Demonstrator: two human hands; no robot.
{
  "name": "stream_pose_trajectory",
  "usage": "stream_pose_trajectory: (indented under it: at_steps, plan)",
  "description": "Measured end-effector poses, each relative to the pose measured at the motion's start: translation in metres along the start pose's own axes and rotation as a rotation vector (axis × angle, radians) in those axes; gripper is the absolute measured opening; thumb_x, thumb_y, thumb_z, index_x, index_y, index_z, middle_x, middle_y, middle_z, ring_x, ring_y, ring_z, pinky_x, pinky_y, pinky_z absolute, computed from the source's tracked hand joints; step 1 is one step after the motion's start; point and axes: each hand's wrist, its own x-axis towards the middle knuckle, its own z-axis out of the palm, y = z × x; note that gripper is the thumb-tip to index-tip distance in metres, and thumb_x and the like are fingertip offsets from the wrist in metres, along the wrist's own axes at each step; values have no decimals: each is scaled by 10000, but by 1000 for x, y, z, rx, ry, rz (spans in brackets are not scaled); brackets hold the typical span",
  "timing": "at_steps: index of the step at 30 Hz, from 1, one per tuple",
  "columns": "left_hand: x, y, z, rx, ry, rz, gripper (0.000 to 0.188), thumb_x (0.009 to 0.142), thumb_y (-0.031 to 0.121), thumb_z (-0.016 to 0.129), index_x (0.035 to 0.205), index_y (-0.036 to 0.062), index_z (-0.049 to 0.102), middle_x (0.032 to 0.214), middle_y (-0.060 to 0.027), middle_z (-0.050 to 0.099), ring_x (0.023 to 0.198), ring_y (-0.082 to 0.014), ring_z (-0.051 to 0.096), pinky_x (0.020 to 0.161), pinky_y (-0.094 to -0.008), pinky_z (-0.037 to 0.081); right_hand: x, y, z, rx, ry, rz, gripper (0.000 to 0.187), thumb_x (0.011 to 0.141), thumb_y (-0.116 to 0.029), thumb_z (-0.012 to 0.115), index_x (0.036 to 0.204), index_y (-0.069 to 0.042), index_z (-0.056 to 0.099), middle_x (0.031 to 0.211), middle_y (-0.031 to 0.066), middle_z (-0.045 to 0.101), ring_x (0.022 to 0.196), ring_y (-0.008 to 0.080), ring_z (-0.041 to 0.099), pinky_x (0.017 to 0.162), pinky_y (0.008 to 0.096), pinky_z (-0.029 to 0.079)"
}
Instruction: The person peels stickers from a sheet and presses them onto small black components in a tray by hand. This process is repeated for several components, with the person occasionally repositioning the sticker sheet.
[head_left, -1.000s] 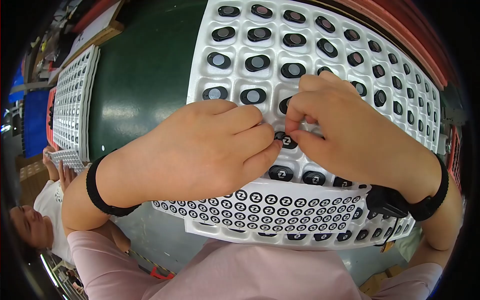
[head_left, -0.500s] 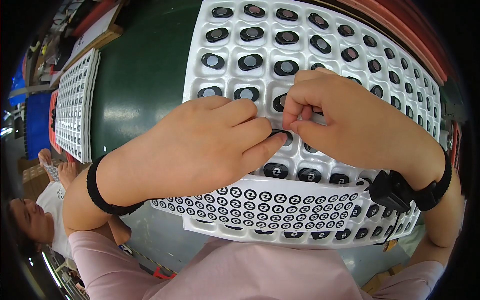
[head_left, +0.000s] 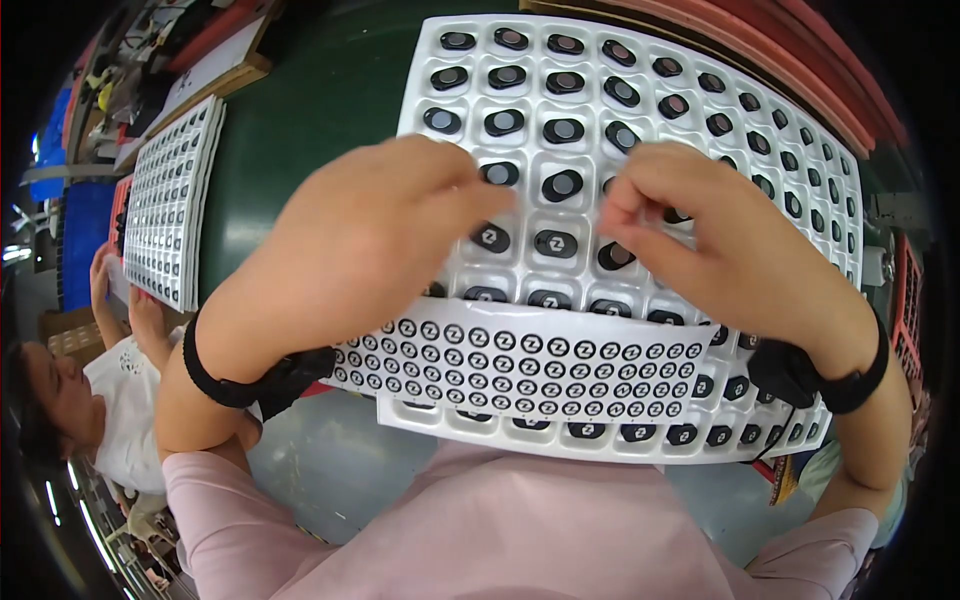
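Note:
A white moulded tray [head_left: 480,443] holds rows of small black oval parts with round centres. Beside the left fingertips lies a black oval part [head_left: 556,244] with a white mark on its centre; another marked part [head_left: 489,237] sits to its left. My left hand [head_left: 370,225] hovers over the tray's left side, its fingers smeared by motion. My right hand [head_left: 690,225] is closed in a pinch above a black part [head_left: 617,256]; whatever its fingertips hold is too small to make out. Across the near rows lies a white sheet of round black stickers [head_left: 530,370].
To the left, more filled white trays [head_left: 165,205] lie stacked on the green table [head_left: 290,100]. A person [head_left: 125,375] works beside them. Red-edged boards [head_left: 720,40] run along the far side. Dark wristbands [head_left: 865,375] circle both my wrists.
My left hand has lifted off the part it touched and moved left, uncovering the white mark on it. My right hand stays pinched, now slightly further right. The whole view has shifted a little.

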Motion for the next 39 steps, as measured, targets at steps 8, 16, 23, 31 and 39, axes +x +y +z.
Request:
stream_pose_trajectory:
  at_steps: [8,16,23,31,39]
  plan:
    - [-108,5,-14,-266,368,-530,334,903,-29,655,1233,16,680,1113,-107,683,1022,-230,661,882,-355,531,-64,-22,17,-300,-1,-9,230,787,4,756,986,-22,642,985,100,611,1000,306,573,907,390,454]
    - [-182,21,51,-745,437,-879,302,1059,244,593,1159,-30,673,1019,-73,711,921,-137,640,839,-285,510,-81,-26,35,-284,111,95,221,816,39,737,1002,-16,629,981,102,634,926,261,615,829,351,490]
    - [-174,48,50,-1130,680,-679,382,1022,339,669,1066,-39,689,914,-30,698,829,-97,605,768,-259,489,-126,-52,49,-156,272,7,205,826,62,703,1008,-1,632,923,130,669,829,286,651,743,365,512]
    - [-130,97,24,-1104,827,-356,420,963,350,747,995,-67,707,932,-57,682,811,-103,587,719,-239,446,-186,-59,74,-422,591,-204,294,773,117,664,1036,-7,620,952,146,693,854,331,664,763,409,517]
    - [-113,137,32,-1073,787,-254,384,953,291,753,938,-92,719,926,-102,687,772,-120,583,657,-243,430,-244,-35,114,-326,847,-101,368,720,129,663,1051,-21,605,1029,145,667,929,290,633,806,368,499]
